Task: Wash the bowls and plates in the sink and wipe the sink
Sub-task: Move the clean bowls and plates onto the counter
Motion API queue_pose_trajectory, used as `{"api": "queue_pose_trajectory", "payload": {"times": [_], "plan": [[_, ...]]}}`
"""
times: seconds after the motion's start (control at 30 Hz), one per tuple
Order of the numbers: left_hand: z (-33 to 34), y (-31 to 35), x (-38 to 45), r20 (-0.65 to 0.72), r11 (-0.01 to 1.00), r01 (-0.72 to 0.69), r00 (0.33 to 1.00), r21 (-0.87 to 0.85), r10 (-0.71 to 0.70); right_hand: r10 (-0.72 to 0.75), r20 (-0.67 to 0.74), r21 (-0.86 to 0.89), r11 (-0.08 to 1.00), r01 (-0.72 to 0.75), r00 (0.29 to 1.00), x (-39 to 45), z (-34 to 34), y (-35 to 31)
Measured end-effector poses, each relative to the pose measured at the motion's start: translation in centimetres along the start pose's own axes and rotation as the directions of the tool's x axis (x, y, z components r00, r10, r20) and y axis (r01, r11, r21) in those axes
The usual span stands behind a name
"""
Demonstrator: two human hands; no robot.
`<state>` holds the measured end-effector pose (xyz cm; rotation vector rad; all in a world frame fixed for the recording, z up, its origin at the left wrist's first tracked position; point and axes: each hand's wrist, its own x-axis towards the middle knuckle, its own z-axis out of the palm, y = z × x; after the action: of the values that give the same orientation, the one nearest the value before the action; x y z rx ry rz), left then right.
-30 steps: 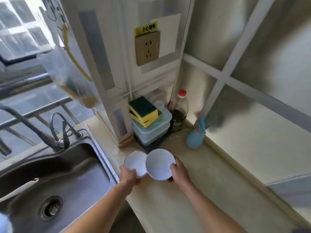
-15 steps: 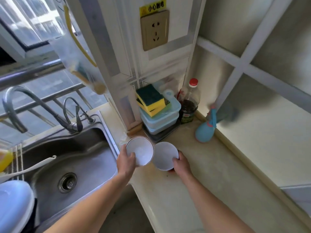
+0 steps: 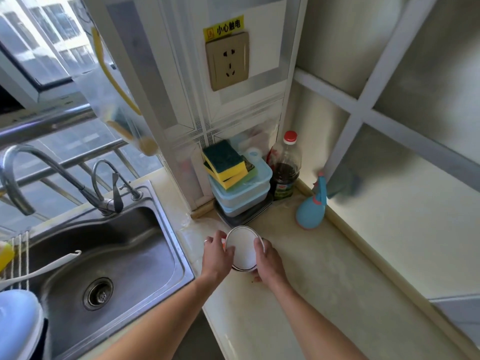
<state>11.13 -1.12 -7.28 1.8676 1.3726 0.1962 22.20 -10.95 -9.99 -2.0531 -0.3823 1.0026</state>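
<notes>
Both hands — left hand (image 3: 217, 255) and right hand (image 3: 267, 263) — curl their fingers round a glossy white round bowl (image 3: 242, 249) with a thin dark rim, over the beige speckled counter (image 3: 324, 281). 0.5 s ago 2 bowls sat side by side; only 1 shows on top. At 9 o'clock lies the brushed steel sink (image 3: 117, 255); at 12, yellow-green sponges (image 3: 224, 162) on stacked blue boxes (image 3: 241, 196).

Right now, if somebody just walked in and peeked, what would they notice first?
Probably the two hands, the left hand and right hand, gripping a white bowl over the pale counter beside the steel sink. Next, the bright yellow and green sponges stacked on blue boxes in the corner behind. A dark bottle with a red cap stands right of the boxes.
</notes>
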Motion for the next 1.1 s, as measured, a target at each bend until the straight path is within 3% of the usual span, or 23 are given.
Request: {"api": "queue_pose_trajectory", "payload": {"times": [0.23,0.37,0.5,0.67,0.73,0.77,0.83,0.9,0.97,1.1], "plan": [[0.6,-0.2,0.3,0.011,0.999,-0.007,1.0,0.043,0.007,-0.038,-0.008,-0.229,0.973,0.035,0.999,0.3,0.0,0.3],[0.8,-0.7,0.7,-0.005,0.998,0.057,0.998,0.01,-0.057,0.011,0.024,-0.153,0.988,-0.008,1.0,0.0,0.3,0.2],[1.2,-0.4,-0.2,-0.026,1.0,-0.008,1.0,0.001,0.008,0.078,0.035,-0.007,0.997,-0.078,0.996,0.2,0.1,0.2],[1.3,-1.0,-0.1,0.001,0.976,-0.087,0.996,0.202,0.089,0.093,0.048,-0.055,0.994,-0.09,0.995,0.1,0.8,0.1],[1.0,-1.0,0.0,0.031,0.963,-0.101,0.995,0.249,0.096,0.03,-0.035,-0.232,0.972,-0.038,0.999,-0.5,0.9,-0.1],[0.7,-1.1,0.1,0.028,0.962,-0.09,0.996,0.259,0.086,-0.033,-0.14,-0.344,0.939,-0.017,0.99,-0.7,1.0,-0.4],[-0.3,-1.3,0.0,-0.005,0.965,-0.081,0.996,0.25,0.085,-0.257,-0.285,-0.516,0.853,0.078,0.924,-1.2,1.0,-1.3],[-1.9,-2.3,-0.3,-0.047,0.971,-0.068,0.996,0.228,0.081,-0.467,-0.349,-0.585,0.786,0.2,0.812,-1.4,1.6,-2.6],[-4.2,-3.8,-0.6,-0.085,0.974,-0.043,0.994,0.222,0.064,-0.555,-0.294,-0.553,0.763,0.335,0.778,-1.8,3.0,-4.9],[-10.7,-8.1,-1.3,-0.17,0.979,0.051,0.985,0.196,-0.018,-0.549,0.018,-0.461,0.737,0.494,0.836,-3.4,9.1,-8.9]]}}
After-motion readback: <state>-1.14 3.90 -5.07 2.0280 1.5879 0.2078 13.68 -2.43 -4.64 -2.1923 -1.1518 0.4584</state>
